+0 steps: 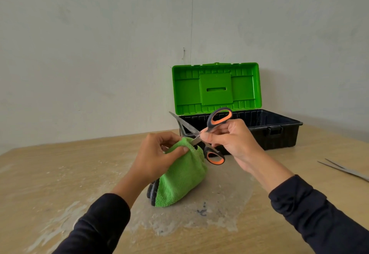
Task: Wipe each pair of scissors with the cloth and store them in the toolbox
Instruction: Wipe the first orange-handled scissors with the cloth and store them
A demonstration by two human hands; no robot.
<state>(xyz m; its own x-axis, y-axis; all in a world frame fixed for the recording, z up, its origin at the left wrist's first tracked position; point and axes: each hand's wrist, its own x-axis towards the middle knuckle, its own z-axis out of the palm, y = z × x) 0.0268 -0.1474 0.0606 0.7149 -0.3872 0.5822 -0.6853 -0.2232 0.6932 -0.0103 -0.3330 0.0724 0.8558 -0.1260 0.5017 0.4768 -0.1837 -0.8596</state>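
The right hand (229, 140) grips the scissors (211, 132) by the handles. The left hand (157, 154) pinches the green cloth (181, 176), apparently around one blade, before the open toolbox (279, 132).

Single head-worn wide-angle view, looking forward and down from above both forearms. Close over the light wooden counter (60, 174), hands near centre frame. Faces the pale plaster wall (99, 34); open green-lidded black plastic toolbox (239, 130) straight ahead, right of centre.
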